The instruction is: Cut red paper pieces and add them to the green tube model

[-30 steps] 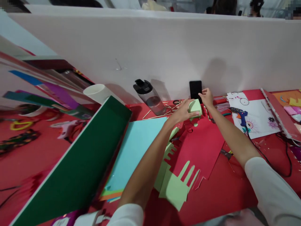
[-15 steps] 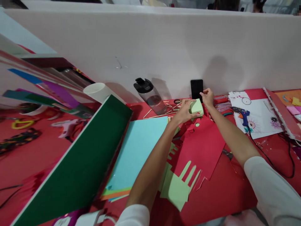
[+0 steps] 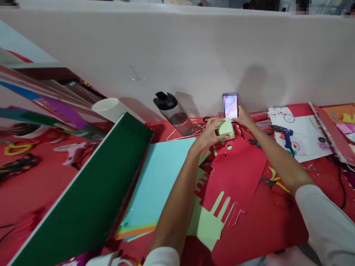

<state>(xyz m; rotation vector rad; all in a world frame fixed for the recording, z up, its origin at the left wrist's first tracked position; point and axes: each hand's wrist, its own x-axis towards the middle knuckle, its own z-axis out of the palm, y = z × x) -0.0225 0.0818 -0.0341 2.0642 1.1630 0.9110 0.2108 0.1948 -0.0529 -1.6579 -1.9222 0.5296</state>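
In my left hand (image 3: 209, 133) is a small light-green paper box (image 3: 227, 129) with a curved cutout, the fingers closed around its left side. My right hand (image 3: 244, 117) is at the lower right edge of a smartphone (image 3: 230, 105) leaning upright on the white partition. The thumb reaches the phone's bottom front, and the other fingers are partly hidden. The phone's screen is lit. Below my hands lies a red paper sheet (image 3: 235, 173) with cut edges. Light-green paper (image 3: 205, 221) cut into finger-like strips lies partly under it.
A water bottle (image 3: 177, 117) and thin wooden sticks (image 3: 173, 135) are at the back. Left are light-blue sheets (image 3: 163, 177) and a dark green board (image 3: 91, 188). Right are yellow-handled pliers (image 3: 273, 181), a blue glue gun (image 3: 287, 135) with a cord, and patterned white paper (image 3: 310, 129).
The phone's screen has gone from black to lit. My right hand has moved slightly left and down against the phone's lower edge. My left hand still holds the green box.
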